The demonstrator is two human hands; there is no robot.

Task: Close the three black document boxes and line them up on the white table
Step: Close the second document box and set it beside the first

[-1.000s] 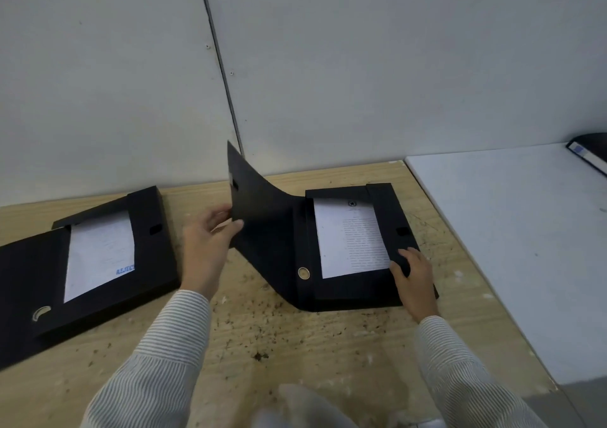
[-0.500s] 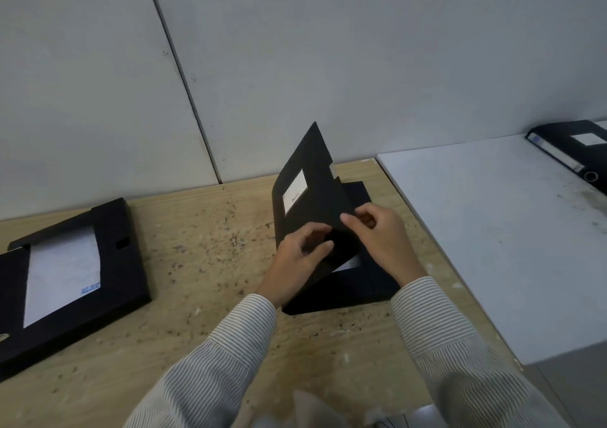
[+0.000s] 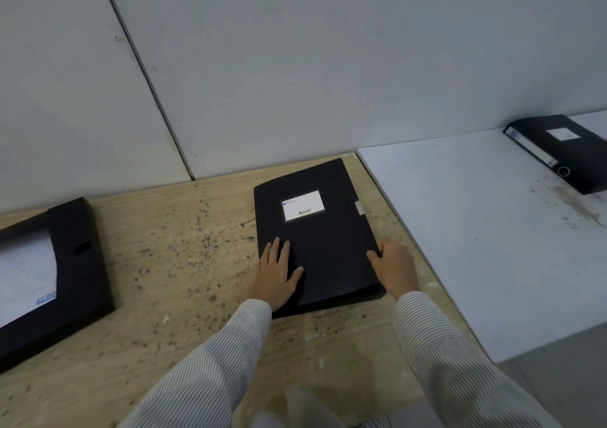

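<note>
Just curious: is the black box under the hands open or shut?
Shut: the black rectangular document box lies flat, labelled cover down, no paper showing.

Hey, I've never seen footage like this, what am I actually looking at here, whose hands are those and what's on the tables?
No machine here: a person wears a camera on the head, looking down at their own hands. The left hand presses flat on a closed black document box with a white label, lying on the speckled wooden table; the right hand grips its right edge. An open black box showing white paper lies far left. Another closed black box already sits on the white table.
</note>
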